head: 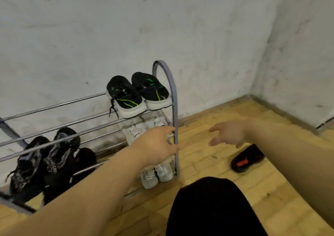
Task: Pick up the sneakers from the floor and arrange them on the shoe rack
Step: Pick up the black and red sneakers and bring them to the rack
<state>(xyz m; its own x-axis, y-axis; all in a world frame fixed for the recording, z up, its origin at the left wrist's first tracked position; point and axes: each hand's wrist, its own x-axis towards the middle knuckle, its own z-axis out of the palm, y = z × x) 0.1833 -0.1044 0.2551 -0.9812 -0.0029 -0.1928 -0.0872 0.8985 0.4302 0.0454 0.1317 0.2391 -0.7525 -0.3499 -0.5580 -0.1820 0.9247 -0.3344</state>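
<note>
Shoe rack [175, 109]: grey tube end-frame with tiers of chrome rods, standing on the floor against the white wall.
- Top tier, right end: a pair of black sneakers with green stripes [126, 98] and white soles, side by side, one lace hanging past the front rod.
- Tier below, right end: white sneakers [134, 127], partly hidden.
- Lowest tier, right end: pale grey sneakers [155, 176], touching each other.
- Lower tier, left end: black-and-grey sneakers [36, 167], with a dark shoe [85, 159] just beside them.

Wooden floor [207, 163]: one black shoe with a red mark [246, 160], right of the rack and well apart from it.
</note>
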